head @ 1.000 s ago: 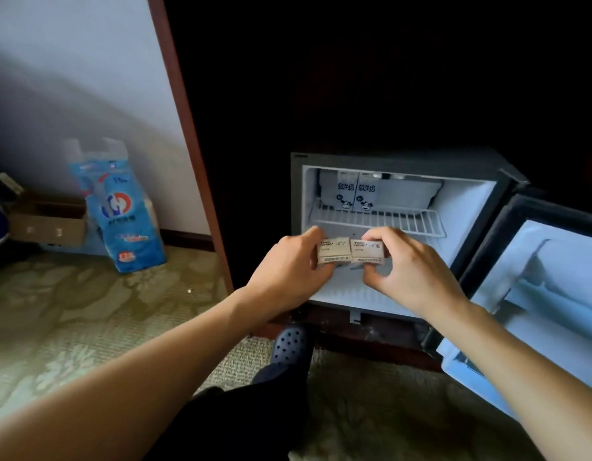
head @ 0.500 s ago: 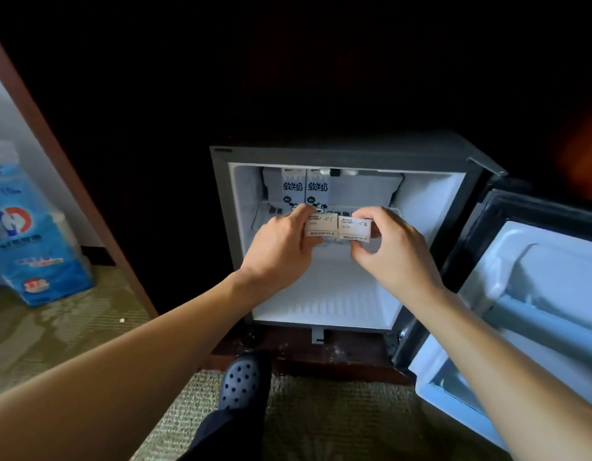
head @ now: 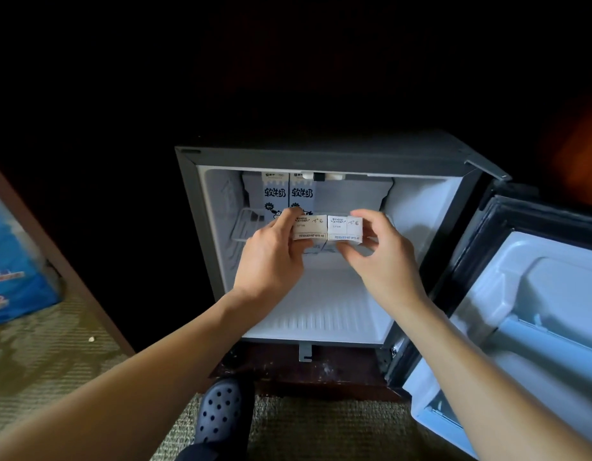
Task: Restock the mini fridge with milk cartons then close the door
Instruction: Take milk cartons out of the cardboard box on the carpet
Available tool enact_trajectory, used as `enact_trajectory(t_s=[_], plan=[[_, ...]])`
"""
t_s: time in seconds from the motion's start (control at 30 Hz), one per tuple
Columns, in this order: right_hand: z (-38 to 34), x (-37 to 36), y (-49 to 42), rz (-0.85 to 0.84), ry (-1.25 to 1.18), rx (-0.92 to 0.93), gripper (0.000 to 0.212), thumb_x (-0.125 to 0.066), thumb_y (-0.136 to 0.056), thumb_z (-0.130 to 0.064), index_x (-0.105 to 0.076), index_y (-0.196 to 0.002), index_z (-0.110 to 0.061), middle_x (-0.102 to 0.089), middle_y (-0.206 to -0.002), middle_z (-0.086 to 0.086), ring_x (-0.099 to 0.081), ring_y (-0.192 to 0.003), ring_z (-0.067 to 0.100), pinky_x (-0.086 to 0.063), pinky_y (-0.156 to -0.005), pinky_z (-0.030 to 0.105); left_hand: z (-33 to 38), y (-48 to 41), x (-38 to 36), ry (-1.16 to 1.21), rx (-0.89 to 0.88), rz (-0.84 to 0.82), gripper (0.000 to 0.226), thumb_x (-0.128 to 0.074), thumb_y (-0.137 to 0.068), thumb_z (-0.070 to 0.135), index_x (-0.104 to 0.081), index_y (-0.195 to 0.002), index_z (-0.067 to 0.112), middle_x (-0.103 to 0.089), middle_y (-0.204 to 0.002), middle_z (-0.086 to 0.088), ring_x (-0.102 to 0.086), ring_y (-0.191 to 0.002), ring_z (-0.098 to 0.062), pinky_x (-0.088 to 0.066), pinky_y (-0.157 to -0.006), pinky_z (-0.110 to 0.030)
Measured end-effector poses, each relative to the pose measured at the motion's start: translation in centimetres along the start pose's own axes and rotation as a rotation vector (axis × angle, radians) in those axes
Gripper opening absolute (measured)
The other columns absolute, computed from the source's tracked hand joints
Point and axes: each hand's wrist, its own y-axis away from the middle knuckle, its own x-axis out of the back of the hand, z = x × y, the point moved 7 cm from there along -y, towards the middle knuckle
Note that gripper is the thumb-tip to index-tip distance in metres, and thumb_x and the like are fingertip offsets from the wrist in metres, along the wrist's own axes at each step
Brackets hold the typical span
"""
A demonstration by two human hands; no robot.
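Fingers [head: 285, 217] of the left hand [head: 271, 261] pinch one milk carton [head: 309, 227]. The right hand [head: 381, 264] pinches a second carton [head: 345, 229], touching the first, both at the mini fridge [head: 321, 156] mouth. Judged light, stiff board, dents if squeezed; hold by the side faces. Two upright cartons [head: 274, 194] stand rear-left on the wire shelf [head: 246, 224]. The door [head: 537, 294] stands open.

Held cartons [head: 327, 228] before shelved cartons [head: 288, 194]

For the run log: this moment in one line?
left hand: grips left carton | right hand: grips right carton | back cartons on wire shelf | fridge door: open
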Motion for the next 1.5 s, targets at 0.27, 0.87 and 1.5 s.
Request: enact_trajectory(t_s=[0.27,0.87,1.5], plan=[[1.2,-2.2,-0.8,0.028,-0.104,-0.082,0.034,-0.073,-0.09,-0.012,-0.065,-0.122,-0.016,-0.067,-0.094,-0.024,-0.062,-0.087,-0.016,-0.042,-0.074,0.001,-1.3,-0.9,-1.8,0.293,0.183,0.028,0.044,-0.073,-0.086,0.008,-0.055,-0.124,0.022,-0.067,-0.102,0.013,-0.065,-0.087,-0.005,-0.054,-0.076,-0.025],[6.2,-3.2,-2.5,0.043,-0.062,-0.227,0.05,-0.058,-0.101,-0.021,-0.039,-0.147,-0.03,-0.058,-0.133,-0.017,-0.056,-0.118,0.006,-0.043,-0.094,0.025,-1.1,-3.8,-7.5,0.155,0.217,0.038,0.029,-0.066,-0.09,0.01,-0.06,-0.119,0.015,-0.049,-0.097,0.001,-0.053,-0.082,-0.019,-0.045,-0.072,-0.029],[7.8,-5.1,-3.7,-0.003,0.362,-0.333,0.034,-0.033,-0.108,-0.033,-0.045,-0.131,-0.011,-0.053,-0.136,0.009,-0.022,-0.14,0.021,-0.01,-0.107,0.032,-3.5,-4.9,-8.6,-0.272,0.322,0.027,0.024,-0.049,-0.101,0.036,-0.063,-0.102,0.016,-0.071,-0.1,-0.005,-0.05,-0.108,-0.03,-0.03,-0.086,-0.041]])
